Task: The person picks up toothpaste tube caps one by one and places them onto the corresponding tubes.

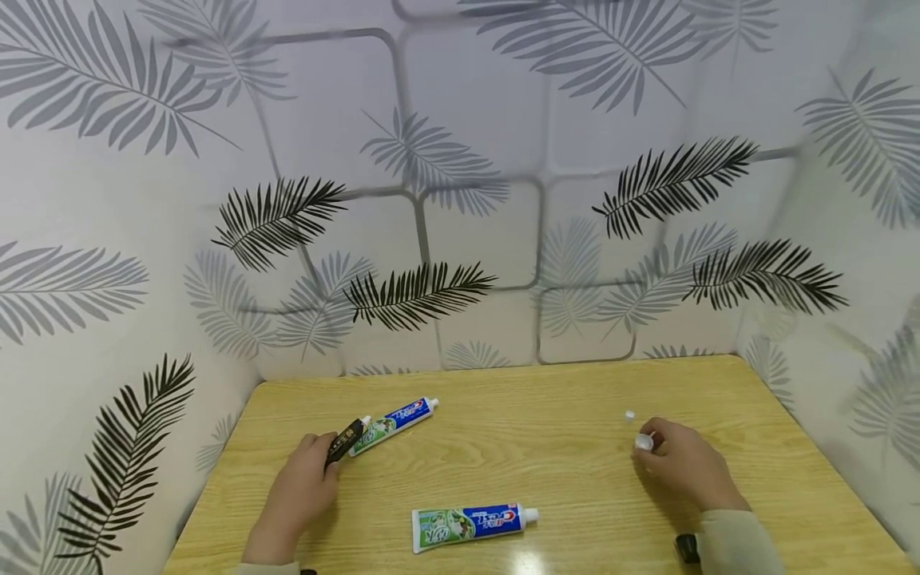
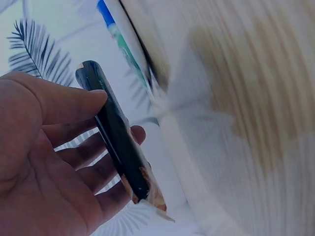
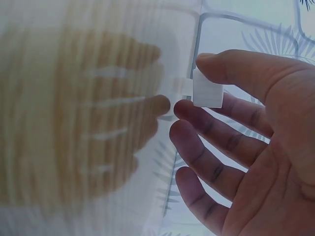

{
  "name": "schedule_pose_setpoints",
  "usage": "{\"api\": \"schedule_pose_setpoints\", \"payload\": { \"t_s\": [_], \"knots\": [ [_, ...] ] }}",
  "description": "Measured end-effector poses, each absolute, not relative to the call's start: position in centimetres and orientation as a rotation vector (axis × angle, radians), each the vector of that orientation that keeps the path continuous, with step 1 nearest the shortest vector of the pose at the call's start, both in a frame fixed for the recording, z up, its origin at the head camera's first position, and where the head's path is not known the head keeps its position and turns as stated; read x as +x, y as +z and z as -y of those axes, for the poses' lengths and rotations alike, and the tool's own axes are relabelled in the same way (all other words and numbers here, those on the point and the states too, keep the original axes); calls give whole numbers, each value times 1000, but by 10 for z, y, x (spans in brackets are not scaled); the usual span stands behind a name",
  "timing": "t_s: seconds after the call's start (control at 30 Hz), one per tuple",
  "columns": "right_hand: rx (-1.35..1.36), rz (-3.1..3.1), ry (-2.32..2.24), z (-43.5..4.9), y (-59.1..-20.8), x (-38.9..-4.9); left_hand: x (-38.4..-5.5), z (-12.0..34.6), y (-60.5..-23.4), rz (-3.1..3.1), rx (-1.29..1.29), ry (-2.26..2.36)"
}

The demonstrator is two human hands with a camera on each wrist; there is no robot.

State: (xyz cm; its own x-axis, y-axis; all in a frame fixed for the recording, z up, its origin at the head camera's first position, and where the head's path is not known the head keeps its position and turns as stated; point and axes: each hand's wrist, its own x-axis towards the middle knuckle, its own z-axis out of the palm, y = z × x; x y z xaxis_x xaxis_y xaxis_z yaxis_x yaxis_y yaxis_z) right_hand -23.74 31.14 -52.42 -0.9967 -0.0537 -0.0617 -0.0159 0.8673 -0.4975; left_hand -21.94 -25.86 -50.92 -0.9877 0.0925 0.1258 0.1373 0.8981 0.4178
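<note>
On the left, my left hand grips a slim black tube with pale lettering, its white tip pointing away. The left wrist view shows the thumb lying along the black tube, with the fingers curled behind it. Just past it lies a blue, green and white toothpaste tube, partly hidden by the black one. At the right, my right hand pinches a white cap between thumb and fingers, seen also as a ribbed white cap in the right wrist view. A smaller white cap lies on the table beyond it.
A second toothpaste tube lies at the table's front middle, white cap end to the right. The wooden table meets leaf-patterned walls at the back and sides.
</note>
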Motion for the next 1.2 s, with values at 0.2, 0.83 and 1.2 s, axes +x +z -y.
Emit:
{"api": "schedule_pose_setpoints", "payload": {
  "t_s": [0.2, 0.83, 1.2],
  "knots": [
    [-41, -2972, -808, -312, -523, -236, -215, 236, -505, 2922, -235, -662],
    [-100, -3024, -897, -302, -522, -229, -204, 172, -504, 2835, -466, -741],
    [-131, -3025, -970, -289, -525, -229, -202, 151, -504, 2827, -552, -842]
  ]
}}
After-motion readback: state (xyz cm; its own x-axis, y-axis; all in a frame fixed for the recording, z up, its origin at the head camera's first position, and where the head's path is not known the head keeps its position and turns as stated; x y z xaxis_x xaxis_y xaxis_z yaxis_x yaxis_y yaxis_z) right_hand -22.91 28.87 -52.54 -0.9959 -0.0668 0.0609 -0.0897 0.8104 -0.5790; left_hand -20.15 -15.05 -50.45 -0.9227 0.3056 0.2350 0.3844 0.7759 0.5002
